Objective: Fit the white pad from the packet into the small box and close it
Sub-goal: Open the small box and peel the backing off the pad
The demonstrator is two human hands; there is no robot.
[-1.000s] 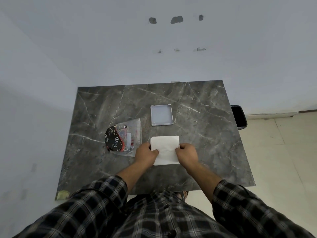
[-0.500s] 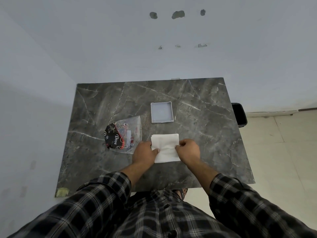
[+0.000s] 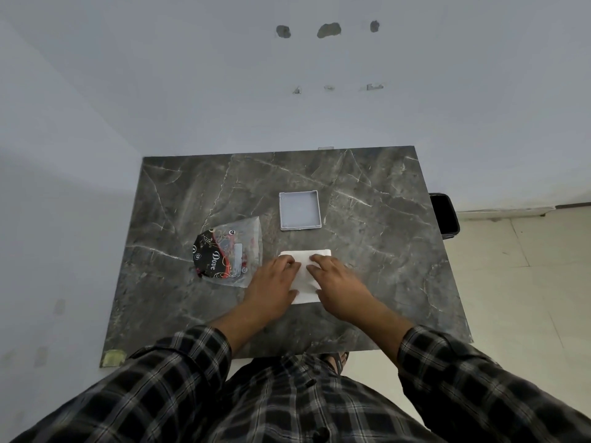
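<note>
Both hands flat on the white pad (image 3: 303, 276) near the tabletop's (image 3: 367, 266) front edge: left hand (image 3: 275, 282) and right hand (image 3: 335, 282) palms down, fingers spread, gripping nothing, probably smoothing it to size. Small box (image 3: 299, 210) open just beyond, toward the centre. Emptied packet (image 3: 228, 254) left of the pad.
</note>
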